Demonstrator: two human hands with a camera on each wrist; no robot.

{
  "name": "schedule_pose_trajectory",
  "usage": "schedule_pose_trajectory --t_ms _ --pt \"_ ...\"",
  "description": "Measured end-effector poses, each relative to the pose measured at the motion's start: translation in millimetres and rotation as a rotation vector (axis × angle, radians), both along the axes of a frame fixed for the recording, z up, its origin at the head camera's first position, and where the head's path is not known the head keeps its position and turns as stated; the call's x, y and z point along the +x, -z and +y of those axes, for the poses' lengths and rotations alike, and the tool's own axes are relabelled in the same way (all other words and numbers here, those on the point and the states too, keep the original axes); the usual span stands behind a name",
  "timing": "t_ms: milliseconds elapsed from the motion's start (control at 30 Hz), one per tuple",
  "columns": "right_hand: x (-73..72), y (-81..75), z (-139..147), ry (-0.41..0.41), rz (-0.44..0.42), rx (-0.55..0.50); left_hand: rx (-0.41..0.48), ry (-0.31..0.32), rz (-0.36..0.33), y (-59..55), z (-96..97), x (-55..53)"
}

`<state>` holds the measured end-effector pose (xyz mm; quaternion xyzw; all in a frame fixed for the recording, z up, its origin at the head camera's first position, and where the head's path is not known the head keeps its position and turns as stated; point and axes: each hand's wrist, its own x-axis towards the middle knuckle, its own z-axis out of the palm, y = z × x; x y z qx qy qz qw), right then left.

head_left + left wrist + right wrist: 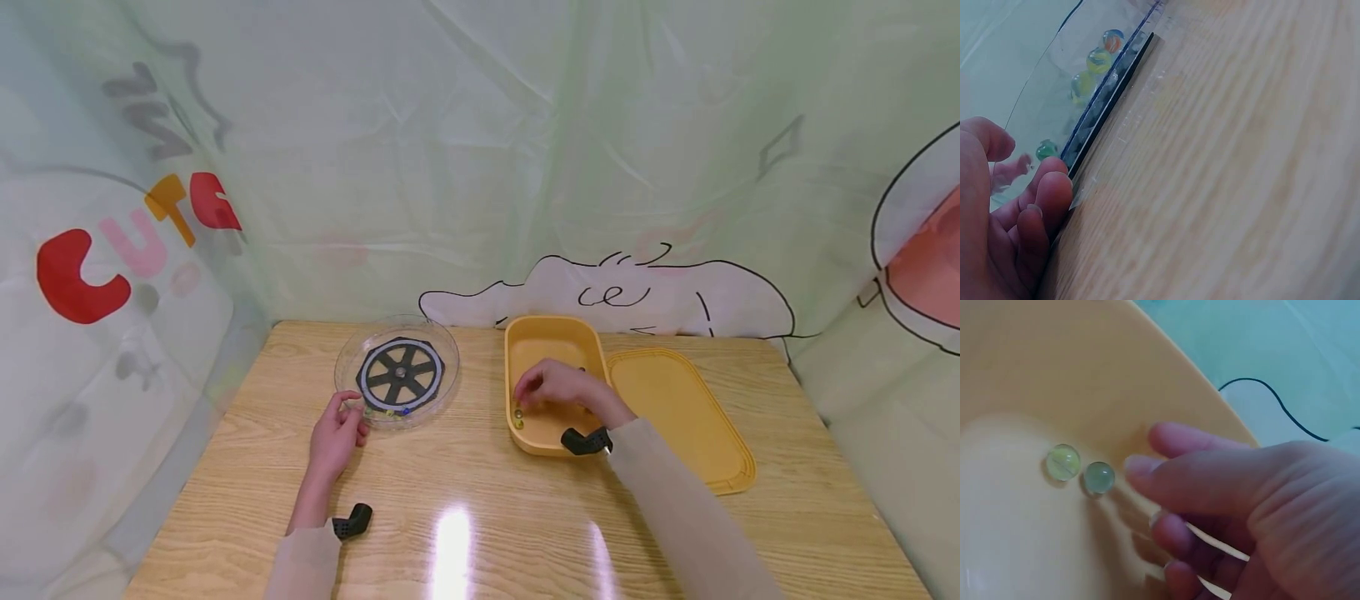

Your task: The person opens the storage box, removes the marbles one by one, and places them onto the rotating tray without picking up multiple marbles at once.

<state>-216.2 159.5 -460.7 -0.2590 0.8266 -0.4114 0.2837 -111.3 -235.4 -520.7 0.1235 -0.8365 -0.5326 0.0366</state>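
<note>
My left hand (337,433) is at the near left rim of a clear round dish (453,367), its curled fingers holding the edge. Inside the dish is a black wheel-like pattern, with several glass marbles along the near side; a green marble (1047,149) lies closest to the left fingers. My right hand (555,383) reaches down into an orange plastic box (551,323). Its thumb and fingers are slightly bent and apart, nothing seen between them. Just off the thumb tip lies a pale green marble (1099,478), beside a yellow marble (1063,462).
A flat orange lid (682,408) lies on the wooden table (465,475) right of the box, under the right forearm. More marbles are partly hidden behind the right hand in the box. A printed curtain (480,167) hangs behind the table.
</note>
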Motion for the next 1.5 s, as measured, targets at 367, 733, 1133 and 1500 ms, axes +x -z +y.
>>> schedule_pose_trajectory --t_ms 367,733,1133,1500 --pt "-3.5 -0.3 -6 -0.073 -0.045 0.115 0.006 -0.003 -0.003 -1.8 0.4 1.2" --pt "-4.9 3.8 -10 -0.094 -0.070 0.140 -0.010 -0.006 0.003 -0.6 0.7 0.5" --pt "-5.5 5.2 -12 -0.078 -0.066 0.186 -0.018 0.000 0.006 -0.6 0.6 -0.5" --pt "-5.4 2.9 -13 -0.049 -0.040 0.209 -0.027 0.001 -0.006 -2.4 0.7 0.6"
